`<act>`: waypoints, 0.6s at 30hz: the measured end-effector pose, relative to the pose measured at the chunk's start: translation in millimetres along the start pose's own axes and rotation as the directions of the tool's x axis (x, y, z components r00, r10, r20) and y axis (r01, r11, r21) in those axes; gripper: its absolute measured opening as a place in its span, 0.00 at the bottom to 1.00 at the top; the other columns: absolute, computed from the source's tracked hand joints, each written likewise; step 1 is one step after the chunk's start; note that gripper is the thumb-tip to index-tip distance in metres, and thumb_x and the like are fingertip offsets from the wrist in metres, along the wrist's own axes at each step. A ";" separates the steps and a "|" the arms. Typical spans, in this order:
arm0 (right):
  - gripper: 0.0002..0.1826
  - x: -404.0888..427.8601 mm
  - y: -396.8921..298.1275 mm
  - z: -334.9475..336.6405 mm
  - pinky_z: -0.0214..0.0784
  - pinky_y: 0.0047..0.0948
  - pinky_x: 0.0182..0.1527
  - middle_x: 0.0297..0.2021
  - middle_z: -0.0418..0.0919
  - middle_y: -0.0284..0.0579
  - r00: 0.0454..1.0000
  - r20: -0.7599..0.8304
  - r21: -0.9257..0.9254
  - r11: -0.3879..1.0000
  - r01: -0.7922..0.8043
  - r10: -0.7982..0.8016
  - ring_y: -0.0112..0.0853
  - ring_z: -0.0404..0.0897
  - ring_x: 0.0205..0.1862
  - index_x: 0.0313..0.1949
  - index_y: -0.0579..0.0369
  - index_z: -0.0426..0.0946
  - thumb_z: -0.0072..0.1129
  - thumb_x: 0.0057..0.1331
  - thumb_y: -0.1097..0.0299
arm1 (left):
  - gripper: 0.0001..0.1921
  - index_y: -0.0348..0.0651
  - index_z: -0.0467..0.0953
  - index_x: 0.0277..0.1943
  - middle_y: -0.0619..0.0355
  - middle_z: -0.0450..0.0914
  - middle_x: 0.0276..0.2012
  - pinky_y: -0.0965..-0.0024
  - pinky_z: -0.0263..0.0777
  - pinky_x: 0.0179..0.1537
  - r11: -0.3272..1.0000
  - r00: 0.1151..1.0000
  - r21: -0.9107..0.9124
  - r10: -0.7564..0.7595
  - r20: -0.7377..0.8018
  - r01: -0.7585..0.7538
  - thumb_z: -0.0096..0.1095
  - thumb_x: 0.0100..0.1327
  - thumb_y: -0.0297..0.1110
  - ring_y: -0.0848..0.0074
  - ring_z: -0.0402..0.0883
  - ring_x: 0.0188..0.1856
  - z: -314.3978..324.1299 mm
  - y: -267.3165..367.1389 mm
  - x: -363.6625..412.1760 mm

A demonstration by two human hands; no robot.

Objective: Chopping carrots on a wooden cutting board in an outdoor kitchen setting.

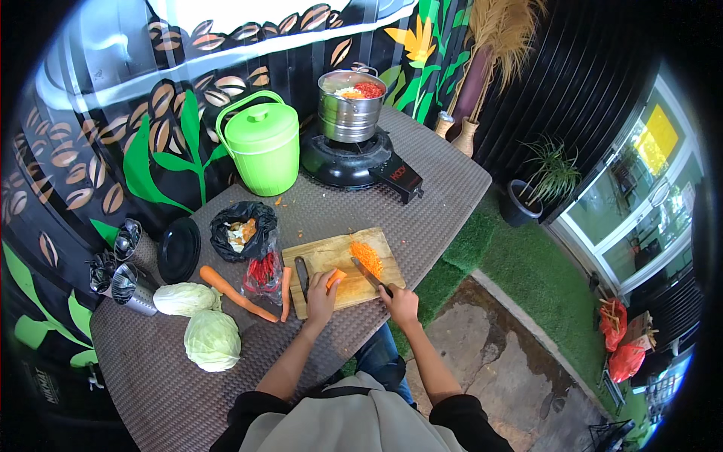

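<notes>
On the wooden cutting board (350, 295) my left hand (321, 295) holds a piece of carrot (336, 277) by its fingertips. My right hand (403, 305) grips the dark handle of a kitchen knife (367, 275), its blade angled toward a pile of finely cut carrot (366, 258) on the board's right half. A second tool with a dark handle (301, 274), perhaps a peeler or knife, lies along the board's left side. Just left of the board rests a cut length of carrot (286, 294), and beyond it a long whole carrot (234, 294).
A napa cabbage (186, 299), a round cabbage (212, 341), bagged red chillies (262, 278) and a black scrap bag (243, 233) lie leftward. Behind stand a green lidded bucket (262, 147) and a steel pot (349, 116) on a portable stove (345, 164). Metal cutlery holders (134, 289) stand beside black plates (179, 250).
</notes>
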State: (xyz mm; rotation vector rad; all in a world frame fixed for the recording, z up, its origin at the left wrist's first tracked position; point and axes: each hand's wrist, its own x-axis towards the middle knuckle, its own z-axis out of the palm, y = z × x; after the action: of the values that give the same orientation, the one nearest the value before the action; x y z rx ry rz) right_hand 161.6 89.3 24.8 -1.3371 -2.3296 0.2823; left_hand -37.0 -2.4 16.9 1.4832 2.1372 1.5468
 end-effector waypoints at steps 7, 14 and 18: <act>0.22 -5.0 -23.6 -7.9 0.74 0.44 0.29 0.20 0.79 0.53 0.997 0.073 0.080 0.997 0.021 -0.027 0.48 0.81 0.24 0.29 0.54 0.81 0.55 0.65 0.47 | 0.13 0.38 0.79 0.50 0.50 0.77 0.41 0.62 0.68 0.51 0.996 0.999 0.072 0.050 -0.006 -0.049 0.63 0.62 0.30 0.58 0.74 0.48 0.5 -3.7 -2.5; 0.24 7.0 -6.1 -0.4 0.74 0.45 0.32 0.22 0.80 0.55 0.997 0.003 0.078 0.994 -0.071 0.071 0.49 0.81 0.26 0.29 0.57 0.81 0.55 0.65 0.46 | 0.13 0.38 0.79 0.50 0.50 0.77 0.41 0.63 0.68 0.51 0.995 0.995 0.022 0.102 0.019 -0.102 0.63 0.62 0.28 0.59 0.73 0.47 0.9 -3.2 -0.9; 0.24 2.4 -17.2 1.8 0.74 0.45 0.33 0.22 0.80 0.56 0.994 0.019 0.071 0.991 -0.110 0.109 0.49 0.81 0.26 0.30 0.57 0.82 0.55 0.66 0.47 | 0.14 0.39 0.79 0.50 0.50 0.77 0.41 0.63 0.67 0.51 0.994 0.995 0.042 0.101 0.018 -0.102 0.62 0.61 0.27 0.59 0.73 0.47 -1.2 -3.2 -1.7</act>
State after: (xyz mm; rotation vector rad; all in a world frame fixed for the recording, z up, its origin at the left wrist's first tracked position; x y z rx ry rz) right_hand 146.5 82.6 30.4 -1.4340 -2.2401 0.4080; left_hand -38.8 -4.4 14.2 1.6368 2.1304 1.5239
